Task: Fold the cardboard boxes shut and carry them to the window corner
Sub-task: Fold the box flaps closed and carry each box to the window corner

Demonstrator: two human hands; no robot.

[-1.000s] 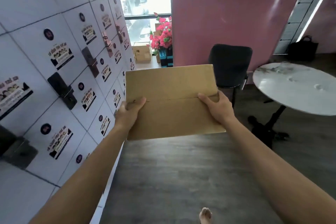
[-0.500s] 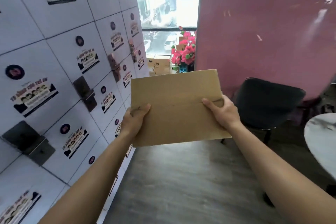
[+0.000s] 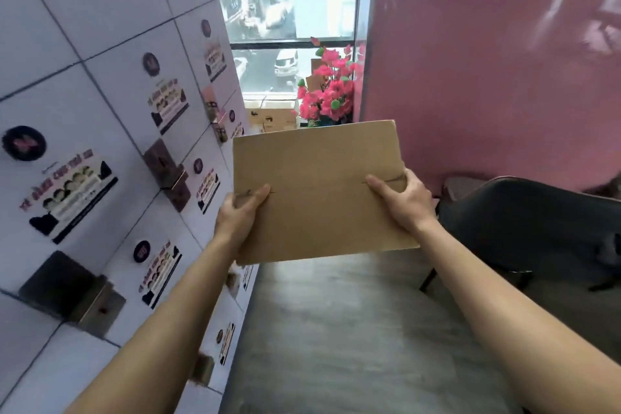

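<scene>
Between both hands (image 3: 242, 212) (image 3: 401, 200), cardboard box (image 3: 319, 191) lengthwise left-right.

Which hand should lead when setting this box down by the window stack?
Left, probably. The left hand grips the box on the locker-wall side, in line with the stacked boxes; the right hand is nearer the flowers.

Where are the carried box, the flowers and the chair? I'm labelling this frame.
cardboard box (image 3: 319, 191): head view, middle of its top.
pink flowers (image 3: 327, 94): head view, blossom cluster.
black chair (image 3: 524, 222): head view, backrest.
</scene>
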